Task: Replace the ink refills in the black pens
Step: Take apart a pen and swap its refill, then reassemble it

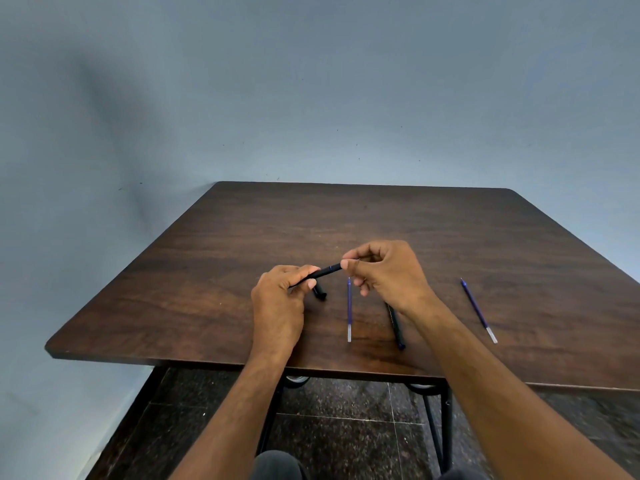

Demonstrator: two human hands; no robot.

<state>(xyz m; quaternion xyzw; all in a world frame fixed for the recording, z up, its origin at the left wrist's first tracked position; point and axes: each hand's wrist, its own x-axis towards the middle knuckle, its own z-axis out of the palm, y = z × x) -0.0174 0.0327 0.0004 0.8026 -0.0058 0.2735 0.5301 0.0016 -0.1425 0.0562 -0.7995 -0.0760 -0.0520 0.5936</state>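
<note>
Dark wood table [214,306] against a plain blue-grey wall, speckled tile floor beneath; that is all I have to work with.

Nearest my wrists: a second black pen [396,327] lies on the wood, partly under my right forearm. Just left of it a blue refill [349,310] lies flat, its tip pointing up toward my right fingertips. Another blue refill [479,310] sits well apart, out to the right.

Below my left fingers, a short black piece [320,292] rests on the table. Likely a cap or end section; cannot say which.

Farther out, both hands are raised over the table. Left hand [278,303] is pinched on the lower end of the black pen barrel [320,272]; right hand [384,273] is closed on its upper end, thumb and forefinger tight together. Whether a tip or refill sits inside that pinch is hidden.

Handling judgement: barrel light, stiff, smooth plastic, prone to rolling in the grip. Hold it near the ends, firmly. Refills look thin and bendable; take them mid-length and feed straight.
</note>
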